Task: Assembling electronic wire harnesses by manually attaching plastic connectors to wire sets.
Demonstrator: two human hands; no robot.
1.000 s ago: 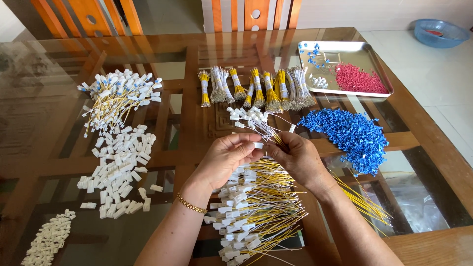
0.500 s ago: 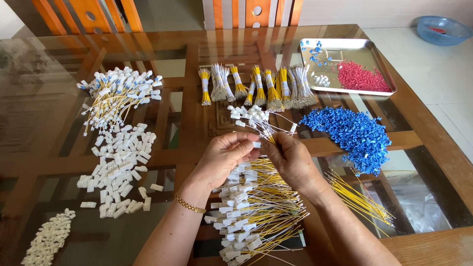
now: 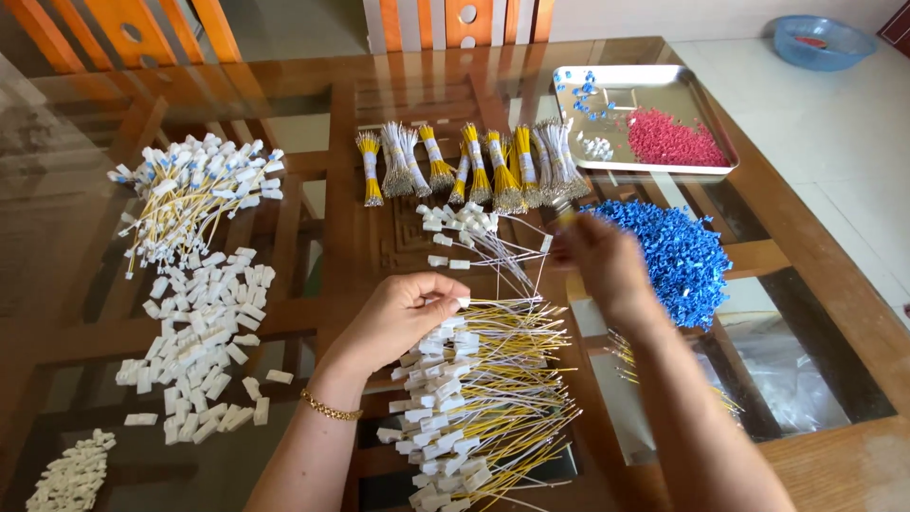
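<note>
My left hand [image 3: 403, 318] pinches a small white connector [image 3: 462, 302] at the top of a heap of yellow wires with white connectors [image 3: 488, 398]. My right hand [image 3: 605, 261] is blurred by motion, over the left edge of a pile of small blue plastic pieces [image 3: 678, 251]. Its fingers are bunched, and I cannot make out whether anything is in them. Between the hands, a little farther back, lies a small bunch of white-wired connectors [image 3: 464, 228].
A glass-topped wooden table [image 3: 313, 123] carries tied wire bundles [image 3: 474, 166], a metal tray [image 3: 706, 114] with red beads [image 3: 668, 142], a fan of wired connectors [image 3: 194, 185], and loose white connectors [image 3: 204, 332] at left. Orange chairs stand behind. A blue bowl [image 3: 820, 38] sits on the floor.
My right hand has left the left hand and swung right to the blue pile. My left hand has stayed over the wire heap with the connector.
</note>
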